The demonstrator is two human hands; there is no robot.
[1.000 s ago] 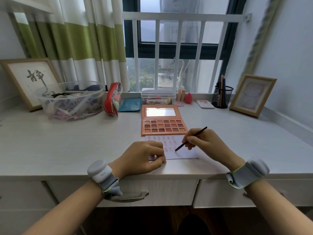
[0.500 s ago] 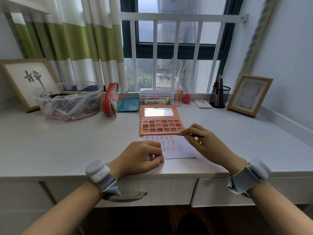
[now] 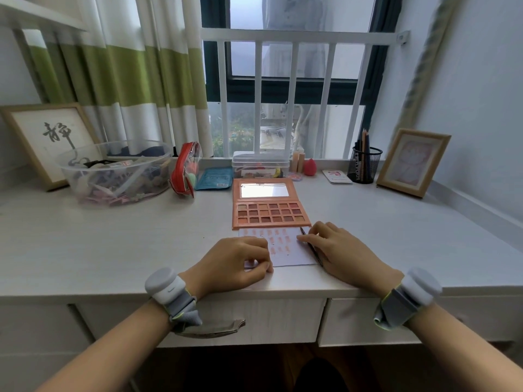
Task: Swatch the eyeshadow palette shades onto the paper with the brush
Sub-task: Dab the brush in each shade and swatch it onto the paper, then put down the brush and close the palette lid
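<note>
Two hands lay on the pale worktop [image 3: 113,244], both on or beside the sheet of paper [image 3: 288,250]. The left hand [image 3: 235,264] rested on the near left corner of the paper, its fingers [image 3: 254,244] curled loosely inward with nothing gripped, the thumb tip touching the sheet. The right hand [image 3: 339,253] lay over the paper's right edge, palm down; the thin dark brush [image 3: 310,244] lay flat along that edge, its far end just past the forefinger tip, its near part running under the hand. Whether those fingers pinched the brush or merely lay upon it I could not tell. Rows of small pinkish swatches covered the paper between the two sets of fingers. Just beyond the fingertips, touching the paper's far edge, the eyeshadow palette [image 3: 270,213] lay open with its mirrored lid folded back toward the window. Each wrist wore a grey band. Well beyond the left fingers stood a clear tub [image 3: 113,174] of oddments
</note>
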